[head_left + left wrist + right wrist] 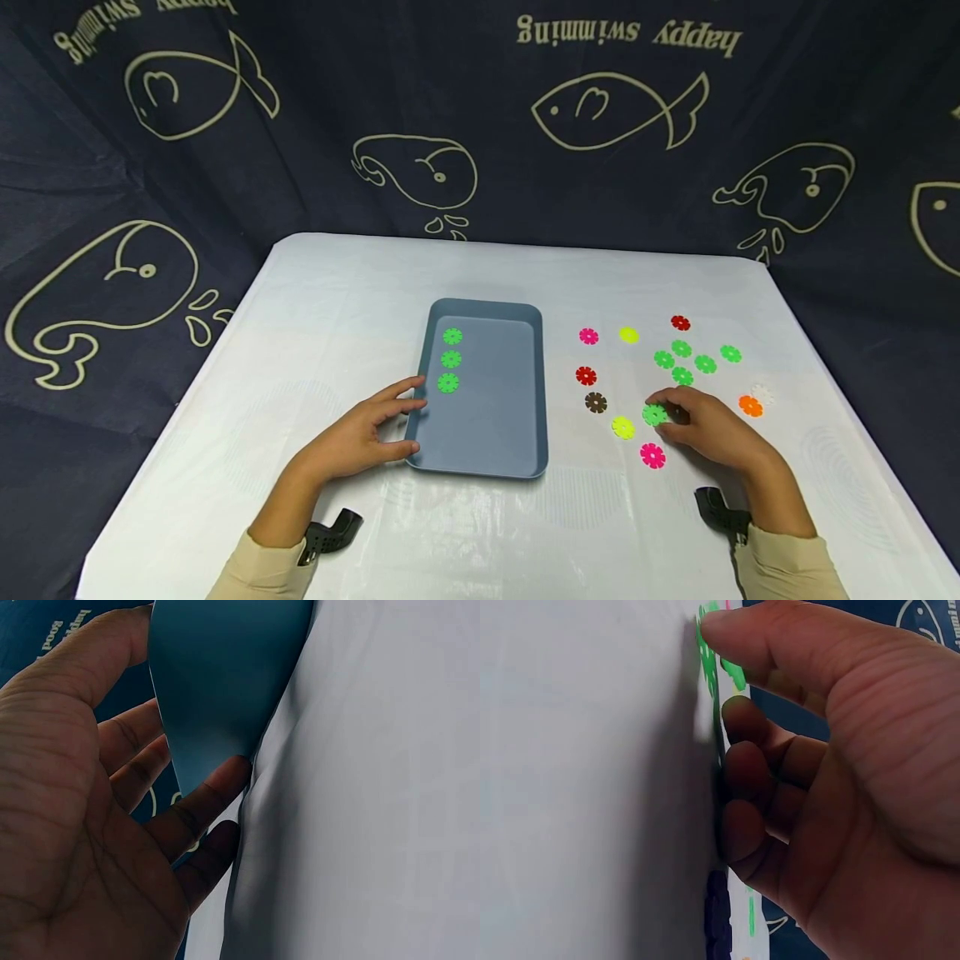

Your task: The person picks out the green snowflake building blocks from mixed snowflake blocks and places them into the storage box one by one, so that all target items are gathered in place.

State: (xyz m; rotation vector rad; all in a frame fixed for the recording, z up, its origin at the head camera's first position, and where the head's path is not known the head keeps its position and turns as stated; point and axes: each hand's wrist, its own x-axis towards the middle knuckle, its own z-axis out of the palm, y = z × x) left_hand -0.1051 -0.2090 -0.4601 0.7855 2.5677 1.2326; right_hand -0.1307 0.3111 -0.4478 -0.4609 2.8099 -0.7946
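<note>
A grey-blue tray [487, 433] lies near the middle of the table, with a column of three green notched discs [451, 359] along its left side. My left hand [360, 433] rests its spread, relaxed fingers and thumb against the tray's left edge; the left wrist view shows the fingertips at the tray wall [225, 667]. Right of the tray, my right hand [712, 427] pinches a green notched disc [654, 415] between thumb and index finger, low over the table. In the right wrist view the thumb covers part of this disc [706, 652], and the other fingers are curled.
Several green discs [682, 348] lie beyond my right hand. Around them are red [586, 376], pink [652, 456], yellow [622, 427], brown [596, 402], orange [750, 406] and white [762, 393] discs. A dark printed cloth [480, 100] hangs behind the white table [360, 292].
</note>
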